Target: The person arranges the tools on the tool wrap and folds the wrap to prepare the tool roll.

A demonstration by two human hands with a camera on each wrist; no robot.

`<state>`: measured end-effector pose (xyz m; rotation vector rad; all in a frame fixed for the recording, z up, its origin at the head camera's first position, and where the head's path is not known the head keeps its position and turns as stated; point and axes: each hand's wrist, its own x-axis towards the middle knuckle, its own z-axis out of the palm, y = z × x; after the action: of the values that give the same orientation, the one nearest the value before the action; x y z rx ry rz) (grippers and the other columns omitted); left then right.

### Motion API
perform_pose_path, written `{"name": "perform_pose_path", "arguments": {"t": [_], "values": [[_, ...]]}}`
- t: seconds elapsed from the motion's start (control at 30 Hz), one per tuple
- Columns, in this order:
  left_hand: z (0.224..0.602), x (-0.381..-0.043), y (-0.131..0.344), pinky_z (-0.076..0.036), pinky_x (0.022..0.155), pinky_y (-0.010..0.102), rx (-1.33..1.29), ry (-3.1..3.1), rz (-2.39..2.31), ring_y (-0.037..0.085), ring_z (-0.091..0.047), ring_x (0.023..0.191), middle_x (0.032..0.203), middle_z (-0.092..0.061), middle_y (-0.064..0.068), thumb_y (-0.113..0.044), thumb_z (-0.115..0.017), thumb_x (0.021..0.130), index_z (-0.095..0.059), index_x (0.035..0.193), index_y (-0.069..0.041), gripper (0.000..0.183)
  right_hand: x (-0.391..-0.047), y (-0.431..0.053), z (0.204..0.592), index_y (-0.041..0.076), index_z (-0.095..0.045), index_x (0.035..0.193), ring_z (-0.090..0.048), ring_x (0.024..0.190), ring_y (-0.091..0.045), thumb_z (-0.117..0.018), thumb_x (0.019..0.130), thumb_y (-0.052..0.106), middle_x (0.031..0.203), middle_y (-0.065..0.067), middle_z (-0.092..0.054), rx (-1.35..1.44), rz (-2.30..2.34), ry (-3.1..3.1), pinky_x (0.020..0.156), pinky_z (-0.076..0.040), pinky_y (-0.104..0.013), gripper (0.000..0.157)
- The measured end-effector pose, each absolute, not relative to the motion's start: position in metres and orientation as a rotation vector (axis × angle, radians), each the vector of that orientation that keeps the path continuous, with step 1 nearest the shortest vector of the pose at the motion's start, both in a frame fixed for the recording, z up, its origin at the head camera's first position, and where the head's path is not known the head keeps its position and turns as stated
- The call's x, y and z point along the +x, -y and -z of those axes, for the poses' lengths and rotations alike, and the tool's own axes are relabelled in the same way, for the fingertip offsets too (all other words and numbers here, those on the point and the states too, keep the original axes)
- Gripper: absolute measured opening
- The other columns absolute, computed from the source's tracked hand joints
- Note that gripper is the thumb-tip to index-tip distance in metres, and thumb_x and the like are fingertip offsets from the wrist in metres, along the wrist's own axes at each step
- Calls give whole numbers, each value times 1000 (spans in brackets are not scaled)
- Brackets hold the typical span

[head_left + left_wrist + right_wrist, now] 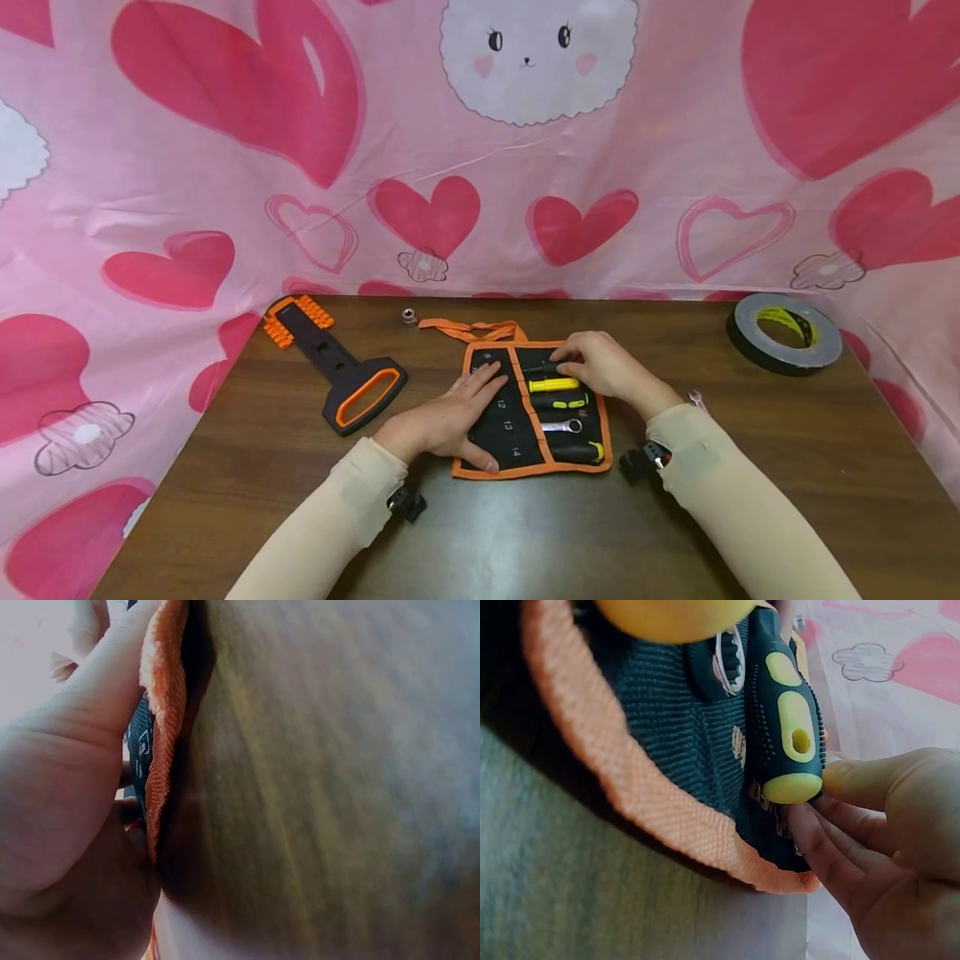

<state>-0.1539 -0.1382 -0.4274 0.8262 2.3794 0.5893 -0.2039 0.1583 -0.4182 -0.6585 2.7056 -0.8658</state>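
Observation:
A black tool pouch (528,458) with orange trim lies unrolled on the table. My left hand (453,412) rests flat on its numbered left side, fingers spread; in the left wrist view the thumb side of the left hand (67,780) lies along the orange edge. At the top right pocket, my right hand (603,367) pinches a dark tool (542,367), its kind mostly hidden by fingers. Below it sit a yellow handle (553,385), a black-and-yellow screwdriver handle (786,712), a combination wrench (572,426) and a black handle with a yellow end (577,452).
A black and orange handled tool (337,367) lies at left. A small metal socket (408,316) sits near the pouch's orange strap (480,331). At back right lies a tape roll (783,333). A small wrench (697,400) lies partly behind the right forearm.

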Motion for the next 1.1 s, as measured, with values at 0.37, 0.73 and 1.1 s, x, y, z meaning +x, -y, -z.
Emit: {"name": "perform_pose_path", "arguments": {"t": [0.37,0.73,1.1], "values": [[445,-160,142,-11,136,62,857,-2384,-617,31,5,171,184,8,0,-65,-91,77,-11,175,-21,135,-207,-154,421,4,-83,120,-64,91,-20,-73,103,9,106,-9,-75,-712,853,-2700,88,-58,-43,20],[436,-157,140,-10,136,61,839,-2381,-600,32,4,171,184,8,1,-63,-92,78,-10,175,-19,135,-209,-148,421,2,-82,120,-61,86,-18,-72,103,7,100,-8,-73,-727,822,-2693,82,-56,-37,21],[433,-155,139,-13,137,58,810,-2399,-562,31,3,171,184,8,0,-58,-93,79,-11,175,-19,132,-210,-143,421,2,-83,119,-63,87,-19,-72,103,7,101,-8,-73,-766,800,-2681,84,-59,-39,20]]}}
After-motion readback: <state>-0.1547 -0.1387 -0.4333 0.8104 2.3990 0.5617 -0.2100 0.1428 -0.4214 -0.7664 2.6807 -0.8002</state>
